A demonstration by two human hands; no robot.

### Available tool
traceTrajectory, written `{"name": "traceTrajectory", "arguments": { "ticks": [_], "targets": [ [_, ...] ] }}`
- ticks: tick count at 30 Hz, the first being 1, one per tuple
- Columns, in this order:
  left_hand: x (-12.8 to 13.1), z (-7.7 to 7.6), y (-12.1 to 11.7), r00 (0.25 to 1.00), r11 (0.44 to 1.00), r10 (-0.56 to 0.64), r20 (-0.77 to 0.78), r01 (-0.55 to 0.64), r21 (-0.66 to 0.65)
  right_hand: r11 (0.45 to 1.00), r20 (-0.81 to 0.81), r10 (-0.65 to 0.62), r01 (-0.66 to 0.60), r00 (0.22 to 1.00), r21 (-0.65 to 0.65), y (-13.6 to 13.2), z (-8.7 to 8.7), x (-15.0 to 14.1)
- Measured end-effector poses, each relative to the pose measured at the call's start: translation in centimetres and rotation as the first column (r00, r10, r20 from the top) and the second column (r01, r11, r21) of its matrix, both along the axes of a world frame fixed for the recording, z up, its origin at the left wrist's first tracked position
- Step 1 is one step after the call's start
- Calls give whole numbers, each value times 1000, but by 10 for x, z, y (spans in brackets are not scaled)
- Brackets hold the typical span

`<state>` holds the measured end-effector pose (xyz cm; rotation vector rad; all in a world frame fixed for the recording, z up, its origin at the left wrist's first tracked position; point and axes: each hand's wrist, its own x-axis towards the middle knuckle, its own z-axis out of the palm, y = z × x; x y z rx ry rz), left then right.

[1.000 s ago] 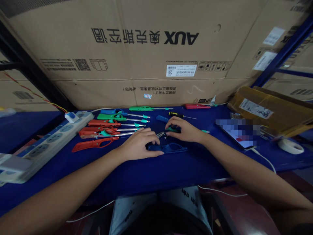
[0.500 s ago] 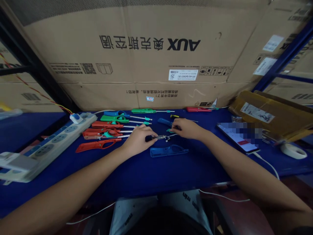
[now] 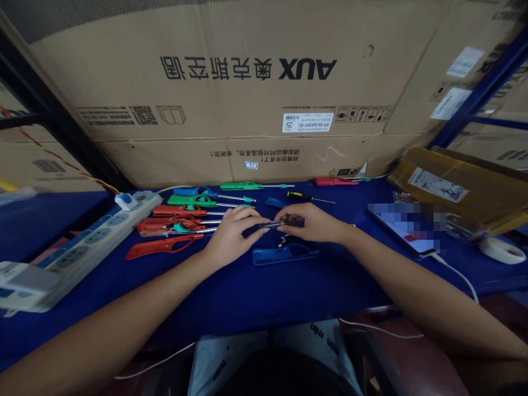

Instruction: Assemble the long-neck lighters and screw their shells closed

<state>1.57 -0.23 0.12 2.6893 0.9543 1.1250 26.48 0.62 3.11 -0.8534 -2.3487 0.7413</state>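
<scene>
My left hand point(image 3: 232, 234) pinches one end of a small, narrow lighter part point(image 3: 272, 224), dark with a metallic sheen. At its other end, the fingers of my right hand point(image 3: 314, 221) are closed on the same part. A thin white wire point(image 3: 284, 238) hangs below it. Just under my hands lies a clear blue lighter shell half point(image 3: 284, 254). Behind my right hand, another blue plastic piece point(image 3: 275, 202) is partly covered. A yellow-and-black screwdriver point(image 3: 300, 196) rests beyond the right fingers.
Several red lighters point(image 3: 165, 247), a green lighter point(image 3: 190, 201) and a blue lighter point(image 3: 192, 192) lie on the left. Another green one point(image 3: 241, 186) is at the back. A power strip point(image 3: 93, 236) stands left; a phone point(image 3: 406, 231) and an opened carton point(image 3: 466, 187) are right.
My right hand has moved left and closed on the part held by my left hand. The small green piece at its fingertips is out of sight. More of the screwdriver shows.
</scene>
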Motion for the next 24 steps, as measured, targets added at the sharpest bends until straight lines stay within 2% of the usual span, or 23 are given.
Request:
{"name": "traceTrajectory", "arguments": {
  "ticks": [5,9,14,19,24],
  "targets": [
    [0,-2,-2,999,998,41,-1,-41,-53,993,-110,-116,114,987,-20,5,-5,2],
    [-1,2,-8,998,989,59,-36,-63,-130,977,-203,-198,177,959,-120,12,-9,6],
    [-1,11,-16,979,985,-27,-200,-8,-174,939,-320,-272,178,908,-293,22,-8,13],
    [-1,14,-19,936,972,-162,-313,98,-213,912,-384,-343,207,857,-354,29,-4,22],
    [-1,12,-16,940,972,-162,-301,100,-212,918,-308,-294,176,905,-356,27,-6,21]
  ]
}}
